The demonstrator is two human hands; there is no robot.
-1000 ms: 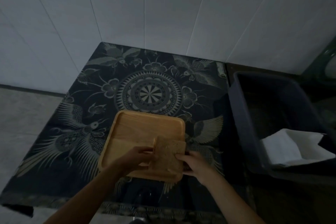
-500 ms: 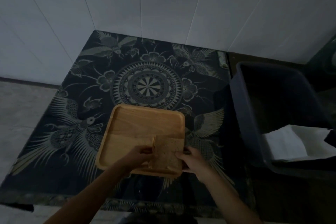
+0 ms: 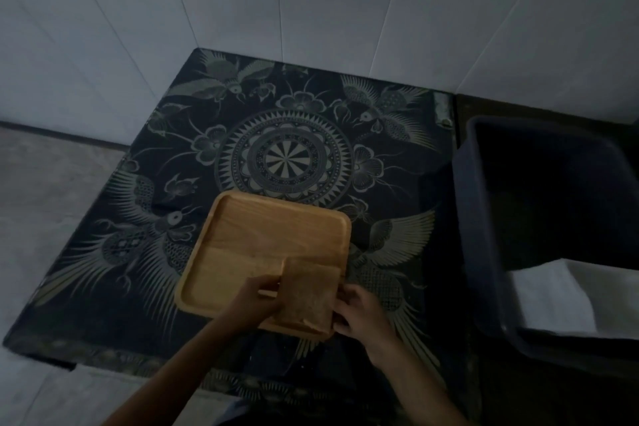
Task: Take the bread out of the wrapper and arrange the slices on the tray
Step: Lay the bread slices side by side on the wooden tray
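Note:
A square wooden tray [image 3: 262, 239] lies on a dark patterned cloth. At its near right corner a stack of brown bread slices [image 3: 307, 297] rests on the tray. My left hand [image 3: 256, 297] grips the stack's left side, fingers on its edge. On the right side, my right hand [image 3: 356, 308] holds the stack at the tray's rim. The light is dim, and I cannot make out any wrapper around the bread.
The table wears a dark cloth [image 3: 283, 162] with a mandala and bird pattern and stands in a white-tiled corner. A dark plastic bin [image 3: 484, 218] sits to the right, with something white [image 3: 567, 297] inside it. Pale floor lies to the left.
Both hands have stayed on the bread at the tray's near right corner. The stack has settled lower and flatter onto the tray. The camera view has shifted slightly.

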